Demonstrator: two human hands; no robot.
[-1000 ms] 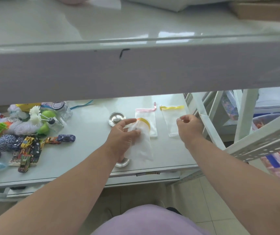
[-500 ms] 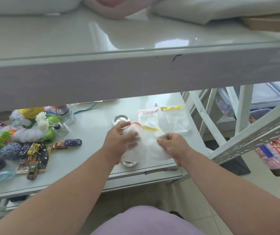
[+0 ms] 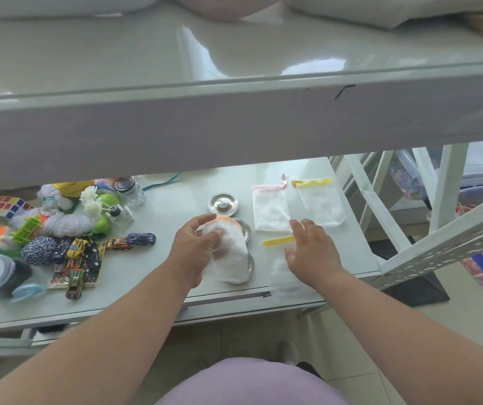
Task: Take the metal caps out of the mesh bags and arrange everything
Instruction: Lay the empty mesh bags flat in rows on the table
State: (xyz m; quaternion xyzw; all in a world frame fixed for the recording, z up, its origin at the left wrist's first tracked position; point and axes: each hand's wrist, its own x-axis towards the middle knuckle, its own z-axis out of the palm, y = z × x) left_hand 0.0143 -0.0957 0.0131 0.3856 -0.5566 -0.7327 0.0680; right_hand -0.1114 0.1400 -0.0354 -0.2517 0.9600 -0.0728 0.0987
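On the lower shelf (image 3: 158,290), two hands are sorting mesh bags and metal caps.
Left hand (image 3: 193,252) is pinching an orange-trimmed mesh bag (image 3: 230,254) between thumb and fingers, over two metal caps (image 3: 245,229) lying partly under it; right hand (image 3: 312,252), fingers spread and loose, is hovering over a yellow-trimmed bag (image 3: 278,258) lying flat. Behind them a knobbed metal cap (image 3: 222,204), a pink-trimmed bag (image 3: 269,210) and another yellow-trimmed bag (image 3: 320,204) are lying side by side; toy cars (image 3: 84,258), yarn and puzzle cubes (image 3: 6,204) are crowding the left.
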